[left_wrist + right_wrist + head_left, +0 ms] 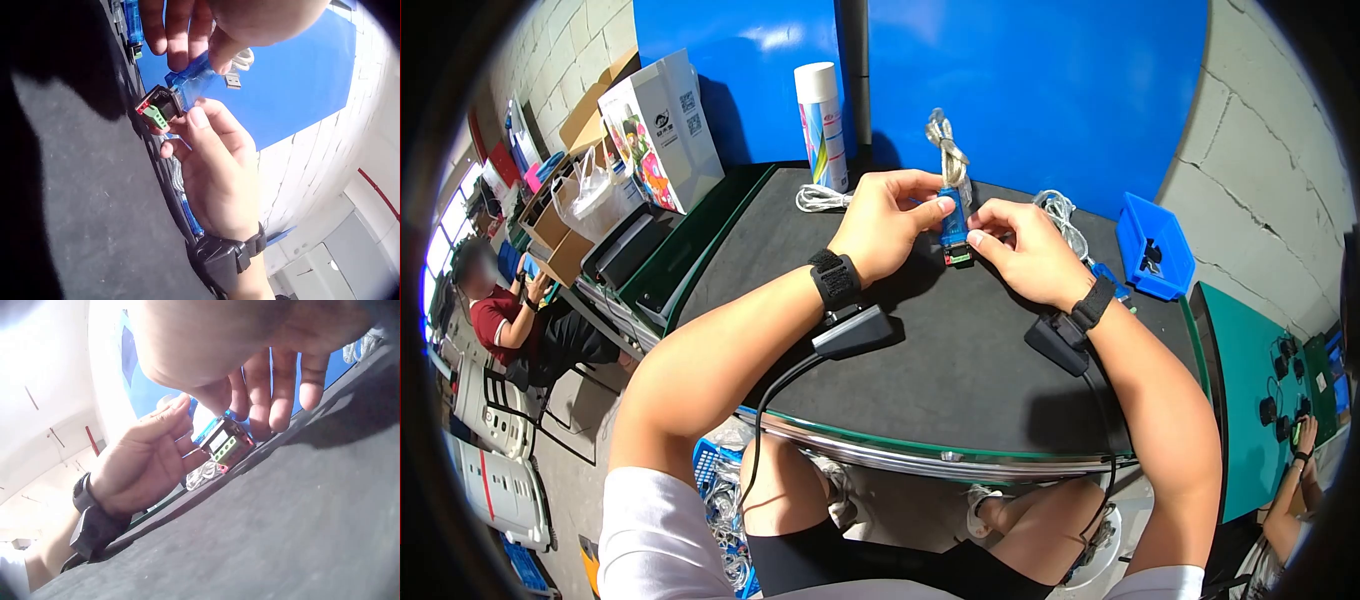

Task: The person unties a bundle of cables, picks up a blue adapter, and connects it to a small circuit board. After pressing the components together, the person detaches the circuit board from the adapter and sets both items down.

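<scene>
Over the far part of the black mat, a translucent blue serial adapter (953, 222) is held between both hands. My left hand (882, 228) pinches the blue housing, its thumb lying across it. From the other side, my right hand (1032, 252) pinches its lower end with thumb and fingers. A green terminal block (154, 117) on a small red board with a black connector sits at that end, facing me. The adapter's bundled grey cable (947, 150) rises behind the hands, and its USB plug (232, 81) shows in the left wrist view.
A spray can (820, 130) and coiled cable (822, 198) stand left of the hands. To the right lie another cable (1060, 213) and a blue bin (1138, 245) with small black parts. Blue panels (1040, 90) rise behind. A basket of cables (718, 480) is below the table's edge.
</scene>
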A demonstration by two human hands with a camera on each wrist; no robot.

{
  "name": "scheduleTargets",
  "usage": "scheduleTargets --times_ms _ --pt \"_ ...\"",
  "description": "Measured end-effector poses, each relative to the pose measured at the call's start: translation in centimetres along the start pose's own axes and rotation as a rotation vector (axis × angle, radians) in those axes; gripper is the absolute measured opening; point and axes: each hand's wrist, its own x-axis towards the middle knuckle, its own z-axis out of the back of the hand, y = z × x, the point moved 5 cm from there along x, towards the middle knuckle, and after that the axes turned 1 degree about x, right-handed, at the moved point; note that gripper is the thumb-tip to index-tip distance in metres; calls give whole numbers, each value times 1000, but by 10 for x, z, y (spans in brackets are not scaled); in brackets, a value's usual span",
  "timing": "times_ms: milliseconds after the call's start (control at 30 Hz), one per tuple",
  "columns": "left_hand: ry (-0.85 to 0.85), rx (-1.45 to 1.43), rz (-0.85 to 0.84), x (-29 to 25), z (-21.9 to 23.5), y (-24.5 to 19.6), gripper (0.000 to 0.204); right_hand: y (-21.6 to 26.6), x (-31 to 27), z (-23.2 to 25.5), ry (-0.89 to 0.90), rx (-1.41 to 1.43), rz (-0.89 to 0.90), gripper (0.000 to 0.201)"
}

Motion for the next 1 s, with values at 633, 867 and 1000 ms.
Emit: scheduleTargets --times_ms 633,867,1000 --pt "-46 -61 26 3 3 8 22 -5 1 -3 3 70 -31 22" --pt "-66 -70 38 3 5 9 20 -7 1 -3 14 61 -41 23" --pt "-99 -65 29 2 5 8 19 -12 2 -4 13 89 -41 24"
